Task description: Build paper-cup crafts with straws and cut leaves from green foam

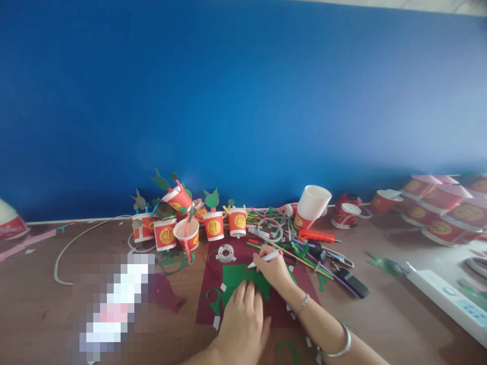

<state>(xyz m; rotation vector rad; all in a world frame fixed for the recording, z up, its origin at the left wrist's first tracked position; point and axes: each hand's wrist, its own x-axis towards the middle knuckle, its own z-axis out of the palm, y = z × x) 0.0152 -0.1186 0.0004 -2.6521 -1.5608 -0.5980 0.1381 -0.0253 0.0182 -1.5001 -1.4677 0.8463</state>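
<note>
My left hand (243,317) lies flat, fingers stretched out, pressing a green paper sheet (236,276) onto a dark red mat (207,304). My right hand (272,268) is closed around a white marker with a red cap (266,257). Its tip points left and rests at the green sheet's upper edge. A bracelet and a bangle circle my right wrist and forearm.
Red paper cups (213,225) with green cut-outs and straws crowd the back by the blue wall. A tipped white cup stack (312,203), a red utility knife (317,235), a tape roll (225,252), straws, black clips, a white power strip (449,296) and more cups lie at right.
</note>
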